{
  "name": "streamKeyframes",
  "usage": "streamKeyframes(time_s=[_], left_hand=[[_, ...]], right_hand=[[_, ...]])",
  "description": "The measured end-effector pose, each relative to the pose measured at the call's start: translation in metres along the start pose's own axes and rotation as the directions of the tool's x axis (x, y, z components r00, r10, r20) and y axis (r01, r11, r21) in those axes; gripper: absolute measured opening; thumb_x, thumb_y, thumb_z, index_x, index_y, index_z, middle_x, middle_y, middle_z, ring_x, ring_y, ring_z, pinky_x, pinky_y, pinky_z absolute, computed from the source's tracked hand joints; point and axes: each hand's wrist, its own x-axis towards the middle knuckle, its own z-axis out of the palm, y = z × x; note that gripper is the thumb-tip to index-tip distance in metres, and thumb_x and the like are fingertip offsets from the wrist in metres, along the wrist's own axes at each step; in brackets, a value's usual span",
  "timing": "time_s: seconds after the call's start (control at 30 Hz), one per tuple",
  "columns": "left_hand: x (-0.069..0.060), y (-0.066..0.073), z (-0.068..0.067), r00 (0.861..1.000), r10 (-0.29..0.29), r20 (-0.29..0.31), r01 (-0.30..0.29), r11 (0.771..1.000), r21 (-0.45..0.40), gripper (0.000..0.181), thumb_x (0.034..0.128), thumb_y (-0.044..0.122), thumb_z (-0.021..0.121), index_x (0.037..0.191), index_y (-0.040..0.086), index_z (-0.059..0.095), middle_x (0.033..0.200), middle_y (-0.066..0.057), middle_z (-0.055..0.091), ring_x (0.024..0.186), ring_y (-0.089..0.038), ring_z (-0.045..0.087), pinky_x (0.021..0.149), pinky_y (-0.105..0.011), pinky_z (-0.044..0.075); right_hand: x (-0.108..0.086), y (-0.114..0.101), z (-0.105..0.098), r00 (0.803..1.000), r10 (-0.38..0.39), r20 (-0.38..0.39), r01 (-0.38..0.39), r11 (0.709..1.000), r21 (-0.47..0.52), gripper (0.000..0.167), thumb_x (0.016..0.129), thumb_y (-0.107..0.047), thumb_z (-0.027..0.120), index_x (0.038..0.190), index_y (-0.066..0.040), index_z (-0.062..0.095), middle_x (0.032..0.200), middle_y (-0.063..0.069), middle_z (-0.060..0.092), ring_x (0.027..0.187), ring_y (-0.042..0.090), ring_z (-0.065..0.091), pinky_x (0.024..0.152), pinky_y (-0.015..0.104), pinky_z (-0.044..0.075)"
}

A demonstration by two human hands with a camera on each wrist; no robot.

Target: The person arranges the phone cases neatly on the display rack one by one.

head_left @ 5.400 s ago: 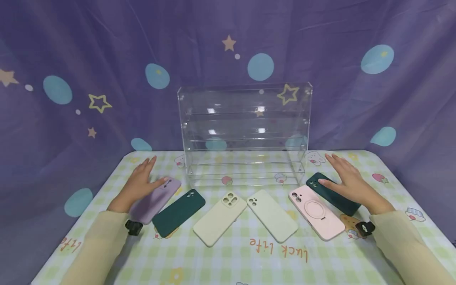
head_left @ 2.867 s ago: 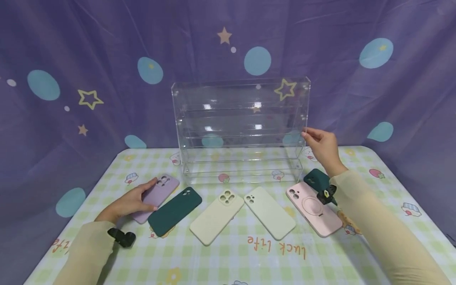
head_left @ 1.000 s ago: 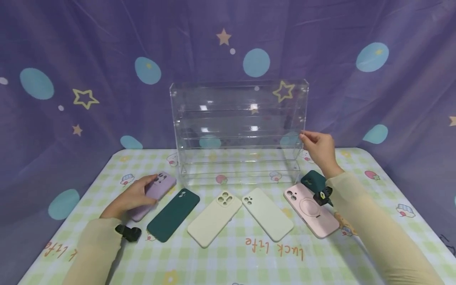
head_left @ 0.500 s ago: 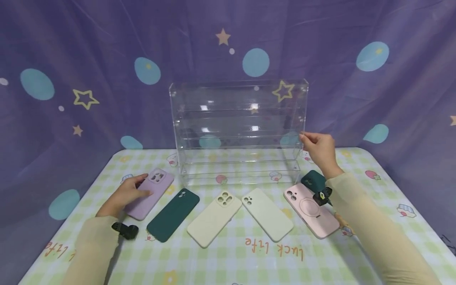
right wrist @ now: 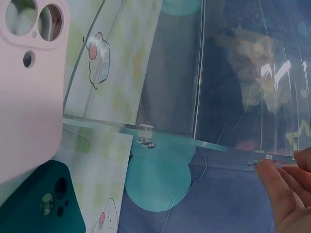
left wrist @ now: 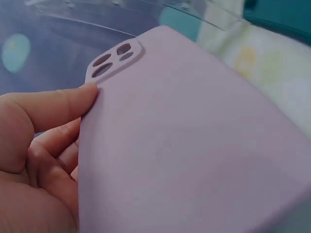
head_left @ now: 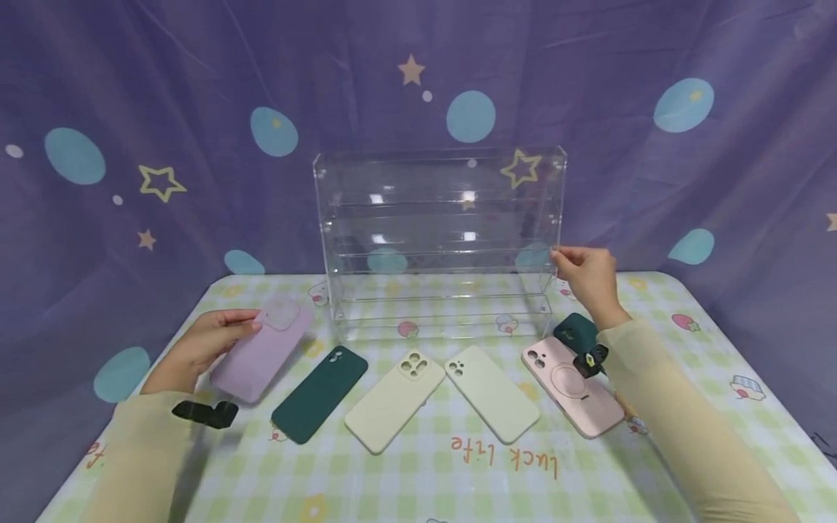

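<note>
My left hand (head_left: 205, 341) pinches a lilac phone case (head_left: 264, 356) by its left edge, thumb on the back face just below the camera cutouts. The case is tilted and looks raised off the table; in the left wrist view the lilac case (left wrist: 184, 131) fills most of the frame. My right hand (head_left: 588, 280) grips the right side panel of a clear acrylic display rack (head_left: 445, 250) between thumb and fingers. In the right wrist view the fingers (right wrist: 274, 189) hold that panel's edge near a metal screw. The rack's stepped shelves hold nothing.
On the checked tablecloth (head_left: 366, 487) lie a dark green case (head_left: 319, 396), a cream case (head_left: 392, 407), a pale green case (head_left: 493, 396), a pink case (head_left: 578, 407) with a ring, and another dark green case (head_left: 575, 330), partly hidden by the right wrist. A purple curtain (head_left: 392, 43) hangs behind.
My left hand has gone from hovering over the lilac case to taking its edge, lifting it and tilting it leftward. My right hand moved from above the green case to the rack's side and stays there.
</note>
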Motion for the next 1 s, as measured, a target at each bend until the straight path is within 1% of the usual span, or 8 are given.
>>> streamKeyframes(time_s=[0.13, 0.33, 0.5, 0.6, 0.7, 0.8, 0.93, 1.0], left_hand=[[-0.009, 0.03, -0.005, 0.998, 0.065, 0.016, -0.066, 0.997, 0.045, 0.019, 0.0926, 0.017, 0.061, 0.098, 0.034, 0.066, 0.092, 0.026, 0.062, 0.083, 0.005, 0.055, 0.068, -0.017, 0.048], [-0.022, 0.078, -0.004, 0.994, 0.11, 0.008, -0.11, 0.991, 0.072, 0.019, 0.0928, 0.016, 0.061, 0.095, 0.034, 0.065, 0.091, 0.021, 0.066, 0.086, 0.002, 0.06, 0.072, -0.018, 0.051], [-0.028, 0.11, 0.001, 0.986, 0.163, -0.02, -0.163, 0.987, 0.002, 0.021, 0.0906, 0.01, 0.063, 0.09, 0.03, 0.069, 0.086, 0.015, 0.068, 0.082, 0.0, 0.062, 0.068, -0.018, 0.051], [-0.027, 0.127, 0.007, 0.981, 0.194, -0.025, -0.195, 0.978, -0.07, 0.018, 0.0887, 0.008, 0.065, 0.091, 0.025, 0.07, 0.086, 0.011, 0.07, 0.081, -0.003, 0.063, 0.068, -0.018, 0.052], [-0.024, 0.144, 0.016, 0.974, 0.221, -0.04, -0.225, 0.968, -0.112, 0.013, 0.0877, 0.01, 0.067, 0.094, 0.022, 0.069, 0.086, 0.009, 0.07, 0.081, -0.005, 0.064, 0.069, -0.019, 0.052], [-0.019, 0.162, 0.026, 0.968, 0.241, -0.067, -0.246, 0.966, -0.083, 0.014, 0.0875, 0.016, 0.068, 0.101, 0.019, 0.066, 0.088, 0.01, 0.069, 0.082, -0.006, 0.064, 0.07, -0.021, 0.053], [-0.011, 0.185, 0.04, 0.962, 0.264, -0.073, -0.263, 0.965, 0.023, 0.029, 0.0879, 0.026, 0.067, 0.113, 0.014, 0.059, 0.09, 0.014, 0.068, 0.085, -0.004, 0.062, 0.072, -0.021, 0.051], [-0.006, 0.195, 0.048, 0.956, 0.287, -0.063, -0.286, 0.958, 0.017, 0.031, 0.088, 0.024, 0.067, 0.115, 0.011, 0.057, 0.089, 0.013, 0.068, 0.084, -0.005, 0.063, 0.072, -0.021, 0.051]], right_hand=[[-0.001, 0.002, 0.0, 0.998, 0.046, 0.032, -0.047, 0.998, 0.032, 0.033, 0.092, -0.024, 0.063, 0.113, 0.001, 0.067, 0.102, 0.021, 0.068, 0.063, -0.003, 0.061, 0.055, 0.013, 0.051], [-0.005, 0.007, 0.002, 0.997, 0.081, 0.015, -0.083, 0.99, 0.113, 0.036, 0.09, -0.026, 0.065, 0.114, 0.001, 0.066, 0.105, 0.022, 0.067, 0.064, -0.003, 0.063, 0.056, 0.014, 0.052], [-0.007, 0.008, 0.003, 0.995, 0.095, -0.006, -0.093, 0.986, 0.136, 0.037, 0.09, -0.028, 0.065, 0.114, -0.001, 0.067, 0.106, 0.02, 0.067, 0.062, -0.005, 0.063, 0.056, 0.017, 0.053], [-0.007, 0.009, 0.004, 0.996, 0.087, -0.023, -0.084, 0.988, 0.127, 0.035, 0.09, -0.027, 0.065, 0.113, -0.001, 0.067, 0.106, 0.02, 0.067, 0.06, -0.006, 0.062, 0.055, 0.016, 0.052], [-0.006, 0.01, 0.004, 0.996, 0.082, -0.037, -0.077, 0.989, 0.122, 0.033, 0.09, -0.024, 0.066, 0.112, 0.0, 0.068, 0.105, 0.02, 0.067, 0.058, -0.007, 0.061, 0.053, 0.014, 0.051], [-0.006, 0.01, 0.006, 0.995, 0.082, -0.049, -0.075, 0.989, 0.129, 0.032, 0.089, -0.024, 0.066, 0.111, 0.0, 0.068, 0.104, 0.021, 0.067, 0.058, -0.007, 0.061, 0.052, 0.014, 0.051], [-0.008, 0.008, 0.007, 0.994, 0.09, -0.058, -0.082, 0.99, 0.119, 0.034, 0.09, -0.027, 0.065, 0.11, -0.001, 0.069, 0.104, 0.02, 0.067, 0.059, -0.006, 0.061, 0.052, 0.018, 0.053], [-0.009, 0.007, 0.008, 0.994, 0.097, -0.056, -0.091, 0.991, 0.101, 0.034, 0.09, -0.029, 0.064, 0.11, -0.001, 0.069, 0.103, 0.019, 0.068, 0.06, -0.005, 0.061, 0.054, 0.021, 0.055]])
